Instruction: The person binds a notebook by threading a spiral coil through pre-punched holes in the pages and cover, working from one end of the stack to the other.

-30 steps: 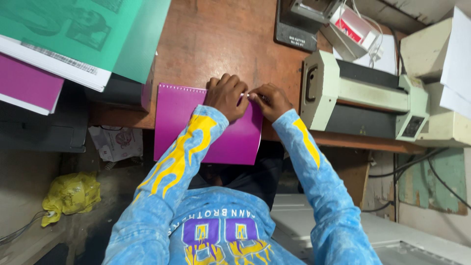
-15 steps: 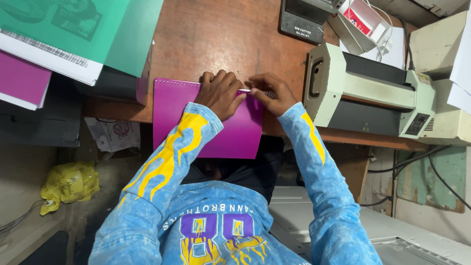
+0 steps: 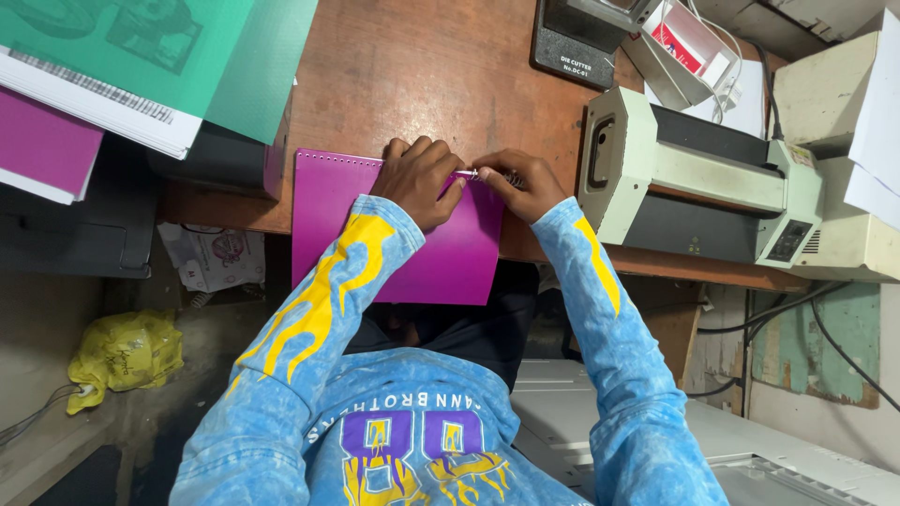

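A purple booklet (image 3: 441, 253) with a row of punched holes along its far edge lies on the wooden table (image 3: 422, 75), its near part hanging over the table's front edge. My left hand (image 3: 420, 178) rests curled on the booklet's far edge and holds it down. My right hand (image 3: 523, 183) is just to its right and pinches a thin spiral binding coil (image 3: 480, 174) at that same edge. The two hands almost touch. Blue sleeves with yellow flames cover both arms.
A cream and black laminating machine (image 3: 694, 178) stands right of my hands. A black cutter (image 3: 577, 42) sits at the back. Green sheets (image 3: 159, 47) and a magenta stack (image 3: 42, 145) lie at the left. A yellow bag (image 3: 122, 351) is on the floor.
Both hands stay at the booklet's far edge with only small finger movements on the coil. The view has shifted slightly.
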